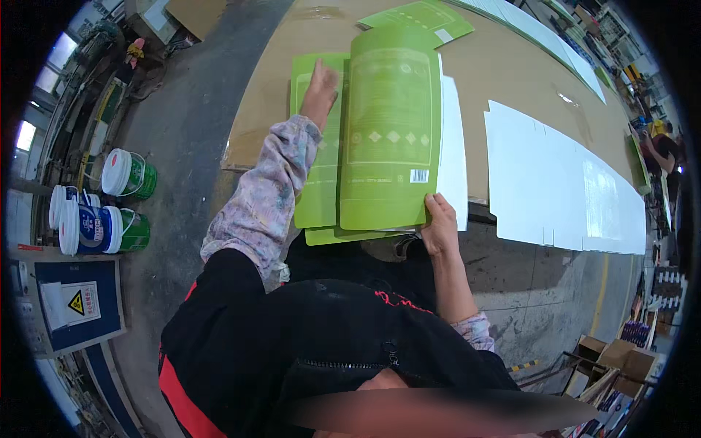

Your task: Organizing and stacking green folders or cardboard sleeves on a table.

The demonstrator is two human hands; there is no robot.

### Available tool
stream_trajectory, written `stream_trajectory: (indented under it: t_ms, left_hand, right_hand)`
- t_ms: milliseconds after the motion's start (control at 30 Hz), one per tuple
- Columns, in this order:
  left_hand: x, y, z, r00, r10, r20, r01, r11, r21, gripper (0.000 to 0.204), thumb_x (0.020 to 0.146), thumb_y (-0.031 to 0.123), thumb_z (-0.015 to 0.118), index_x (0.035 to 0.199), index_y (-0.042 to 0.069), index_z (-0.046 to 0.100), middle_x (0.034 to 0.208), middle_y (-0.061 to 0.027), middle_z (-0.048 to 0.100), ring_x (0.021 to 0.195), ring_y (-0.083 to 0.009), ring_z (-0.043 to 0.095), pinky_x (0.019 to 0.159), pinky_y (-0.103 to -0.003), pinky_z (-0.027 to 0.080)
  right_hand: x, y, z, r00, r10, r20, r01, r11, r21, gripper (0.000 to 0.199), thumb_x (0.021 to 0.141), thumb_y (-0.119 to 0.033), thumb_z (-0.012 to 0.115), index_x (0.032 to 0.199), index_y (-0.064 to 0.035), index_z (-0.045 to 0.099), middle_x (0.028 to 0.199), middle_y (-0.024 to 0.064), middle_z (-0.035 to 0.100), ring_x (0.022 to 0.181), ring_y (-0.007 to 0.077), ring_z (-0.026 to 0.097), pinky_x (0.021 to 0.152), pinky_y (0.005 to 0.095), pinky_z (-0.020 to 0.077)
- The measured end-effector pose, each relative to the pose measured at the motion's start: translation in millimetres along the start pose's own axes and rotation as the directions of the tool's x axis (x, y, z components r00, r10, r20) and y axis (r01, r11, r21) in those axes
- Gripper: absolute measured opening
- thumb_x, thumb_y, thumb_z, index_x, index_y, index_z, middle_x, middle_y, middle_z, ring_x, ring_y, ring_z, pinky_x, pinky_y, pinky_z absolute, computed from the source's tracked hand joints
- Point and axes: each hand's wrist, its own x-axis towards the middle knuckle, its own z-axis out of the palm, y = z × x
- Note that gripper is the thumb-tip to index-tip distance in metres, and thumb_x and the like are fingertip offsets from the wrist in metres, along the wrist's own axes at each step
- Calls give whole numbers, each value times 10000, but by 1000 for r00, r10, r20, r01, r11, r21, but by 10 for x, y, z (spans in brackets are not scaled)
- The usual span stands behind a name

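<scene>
A green printed cardboard sheet (391,131) with a pale pattern and a barcode patch bulges upward in front of me at the table's near edge. My right hand (441,225) pinches its lower right corner between thumb and fingers. Under it lie more green sheets (318,197), their edges showing at the left and bottom. My left hand (321,91) rests on the left green panel, fingers stretched out and slightly blurred, holding nothing that I can see. White undersides (454,153) stick out to the right of the raised sheet.
Brown board covers the table (467,80). Large white die-cut sheets (562,182) overhang its right near edge. Another green sheet (431,22) and a long white stack (540,36) lie farther back. Several buckets (131,173) stand on the floor at left. A person (663,150) is at far right.
</scene>
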Motion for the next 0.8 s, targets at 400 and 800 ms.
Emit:
stream_trajectory:
  t_ms: [400,800]
  left_hand:
    - [-183,-591,100,942,259,213,-329,595,733,796,865,462,590,1460,75,229,1517,-225,79,1400,-368,145,1134,-410,190]
    - [-561,136,-308,865,471,174,-331,273,903,623,922,519,426,1428,162,354,1525,-202,80,1401,-377,116,1117,-530,101]
  right_hand:
    - [204,-287,-165,879,-435,196,455,644,-615,697,851,-11,565,1451,-19,210,1242,192,522,1046,207,575,848,323,501]
    - [146,5,523,861,-239,450,504,521,-689,801,832,-109,631,1451,20,140,1258,307,505,1177,366,513,966,375,416]
